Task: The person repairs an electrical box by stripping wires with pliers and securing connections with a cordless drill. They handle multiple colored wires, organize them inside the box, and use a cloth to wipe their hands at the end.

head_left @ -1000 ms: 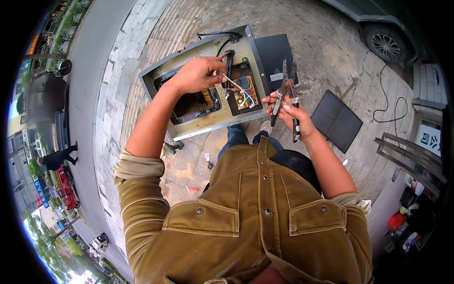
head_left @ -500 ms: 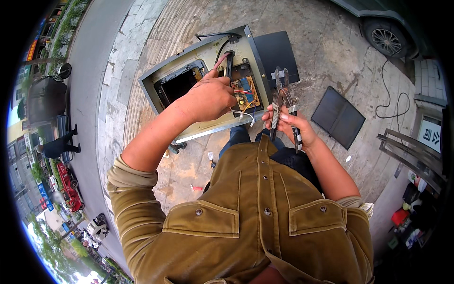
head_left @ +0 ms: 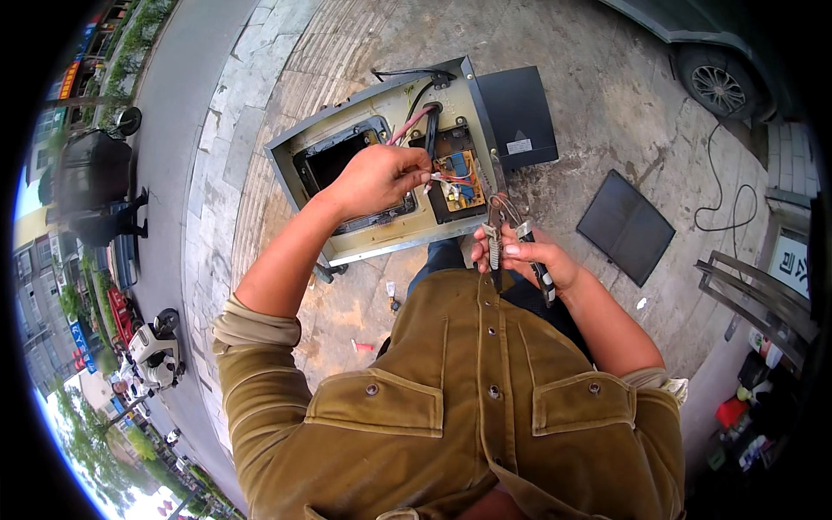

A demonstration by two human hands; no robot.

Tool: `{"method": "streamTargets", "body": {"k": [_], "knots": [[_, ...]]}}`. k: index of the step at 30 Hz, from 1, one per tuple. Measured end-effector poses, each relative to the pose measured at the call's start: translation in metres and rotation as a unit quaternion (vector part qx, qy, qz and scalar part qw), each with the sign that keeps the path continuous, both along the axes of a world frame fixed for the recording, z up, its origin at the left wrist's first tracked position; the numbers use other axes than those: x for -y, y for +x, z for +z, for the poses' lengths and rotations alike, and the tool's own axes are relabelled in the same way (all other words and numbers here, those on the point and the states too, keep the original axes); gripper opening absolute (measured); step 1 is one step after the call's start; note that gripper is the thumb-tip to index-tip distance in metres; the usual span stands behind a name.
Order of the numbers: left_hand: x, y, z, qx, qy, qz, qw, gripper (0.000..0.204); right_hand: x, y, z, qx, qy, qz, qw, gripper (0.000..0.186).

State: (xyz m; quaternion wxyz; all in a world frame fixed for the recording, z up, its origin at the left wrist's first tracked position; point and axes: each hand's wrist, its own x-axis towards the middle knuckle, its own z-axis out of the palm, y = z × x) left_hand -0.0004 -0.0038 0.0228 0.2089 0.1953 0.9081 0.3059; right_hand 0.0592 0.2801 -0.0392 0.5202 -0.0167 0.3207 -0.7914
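The right hand (head_left: 530,256), nearest the body, grips the hand tool (head_left: 496,208), a plier-like tool with a spring and dark grips; its jaws stand apart, pointing away from the person. It sits lower than half a second ago, closer to the jacket (head_left: 487,347). The left hand (head_left: 386,178) has its thumb and fingertips pinched on the white wires (head_left: 440,177); the exact point of the pinch is too small to make out.

That is the main change: the wires then dangled past the lower side of the circuit board (head_left: 473,196), while the hand covered its left side; now they are drawn up over it. For the work, this probably leaves the wire ends under control and the board easier to see, with the tool near but not touching them.

The board sits in the right part of the metal housing (head_left: 374,243), beside a square opening (head_left: 328,172). A pink sleeve (head_left: 406,128) runs to the housing's far part. Beyond its right edge lies a dark panel (head_left: 513,102); farther off, at upper right, stands a vehicle wheel (head_left: 716,83).
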Motion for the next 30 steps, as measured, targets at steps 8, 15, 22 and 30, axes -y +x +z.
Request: {"method": "streamTargets", "body": {"k": [8,15,22,30], "knots": [[-0.002,-0.009,-0.006,-0.062,-0.011,0.03,0.998,0.014,0.034,0.005,-0.018,0.136,-0.071,0.084,0.985,0.04],[-0.022,-0.004,0.003,-0.027,-0.007,0.059,0.998,0.013,0.071,0.001,-0.036,0.16,-0.135,-0.006,0.978,0.041],[-0.025,0.0,0.001,-0.032,0.017,0.039,0.999,0.012,0.08,0.007,-0.038,0.106,-0.094,-0.075,0.987,0.05],[-0.028,-0.003,0.001,-0.061,0.038,-0.025,0.997,0.011,0.08,0.008,-0.03,0.081,-0.077,-0.121,0.986,0.046]]}}
